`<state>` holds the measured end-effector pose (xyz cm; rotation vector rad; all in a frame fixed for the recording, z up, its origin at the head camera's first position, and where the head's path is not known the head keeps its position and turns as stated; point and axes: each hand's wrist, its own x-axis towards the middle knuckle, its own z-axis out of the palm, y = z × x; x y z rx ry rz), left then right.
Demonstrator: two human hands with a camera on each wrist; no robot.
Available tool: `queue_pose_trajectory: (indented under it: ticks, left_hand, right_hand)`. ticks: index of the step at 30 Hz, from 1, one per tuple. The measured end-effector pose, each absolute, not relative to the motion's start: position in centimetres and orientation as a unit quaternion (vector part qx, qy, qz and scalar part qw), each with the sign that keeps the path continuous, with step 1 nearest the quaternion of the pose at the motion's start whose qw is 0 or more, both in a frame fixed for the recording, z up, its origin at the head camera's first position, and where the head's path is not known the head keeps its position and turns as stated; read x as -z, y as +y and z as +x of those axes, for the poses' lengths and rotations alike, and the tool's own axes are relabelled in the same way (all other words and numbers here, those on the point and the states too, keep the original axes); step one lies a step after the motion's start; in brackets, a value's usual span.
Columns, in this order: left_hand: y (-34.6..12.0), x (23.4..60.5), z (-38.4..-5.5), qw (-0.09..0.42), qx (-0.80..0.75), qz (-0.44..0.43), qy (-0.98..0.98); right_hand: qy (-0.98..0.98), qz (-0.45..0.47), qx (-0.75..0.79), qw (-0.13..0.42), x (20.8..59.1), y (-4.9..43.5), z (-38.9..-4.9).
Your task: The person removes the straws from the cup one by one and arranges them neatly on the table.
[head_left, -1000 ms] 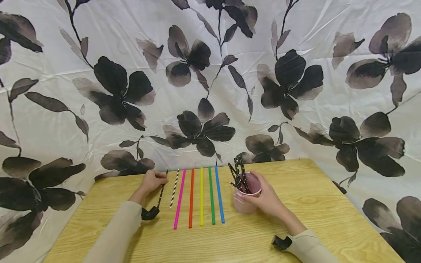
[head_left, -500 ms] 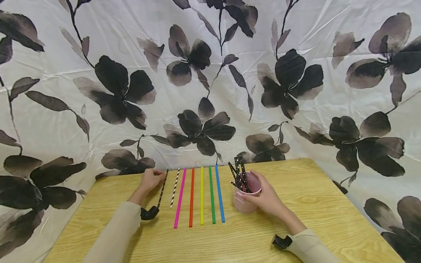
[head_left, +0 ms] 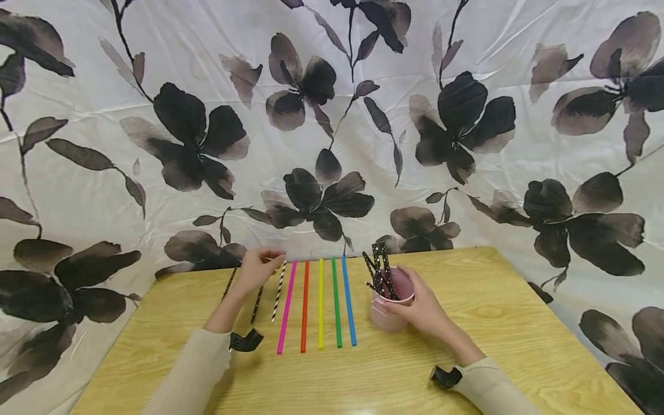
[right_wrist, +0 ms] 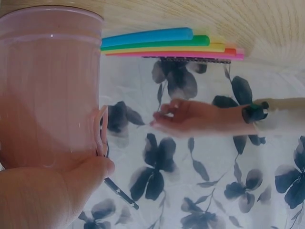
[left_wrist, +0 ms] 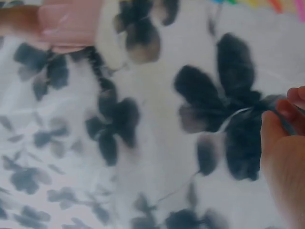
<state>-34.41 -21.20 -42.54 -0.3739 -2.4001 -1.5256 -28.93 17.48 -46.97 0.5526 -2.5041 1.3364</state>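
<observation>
My right hand grips a pink cup at the right of the table. Several black straws with light dots stand in the cup, leaning left. In the right wrist view the cup fills the left side, my thumb pressed along its wall. My left hand hovers over the table's far edge, fingers loosely bent near the top of a black-and-white striped straw. Nothing shows between its fingers in the right wrist view. A dotted black straw lies partly hidden below it; another dotted straw lies left of the wrist.
Right of the striped straw, a pink straw, red straw, yellow straw, green straw and blue straw lie side by side on the wooden table. A floral cloth hangs behind the far edge.
My left hand has let go of the dotted black straw, then lifted and moved right over the straw row. A second dotted straw now shows left of it. My right hand stays on the cup.
</observation>
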Motion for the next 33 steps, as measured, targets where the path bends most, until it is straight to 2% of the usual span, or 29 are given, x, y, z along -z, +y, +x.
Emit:
queue_pose_trajectory:
  ticks: [7,14,22,28,33]
  left_hand:
    - [-17.3,40.9,-32.4,0.143,0.52,-0.188,-0.82]
    - [-12.8,39.0,-28.2,0.125,0.538,-0.238,-0.799]
    - [-8.8,42.5,-28.6,0.082,0.51,-0.265,-0.814]
    - [-6.4,43.9,-28.1,0.099,0.525,-0.279,-0.798]
    - [-4.9,43.3,-26.7,0.113,0.562,-0.27,-0.774]
  right_hand:
    - [-0.853,0.201,-0.467,0.117,45.8,17.2,-28.3]
    - [-0.846,0.206,-0.478,0.112,43.8,16.5,-26.5]
    - [-0.834,0.211,-0.496,0.113,43.6,16.6,-26.5]
    - [-0.836,0.22,-0.491,0.104,43.6,16.7,-26.6]
    - [-0.835,0.221,-0.492,0.106,43.7,16.8,-26.7]
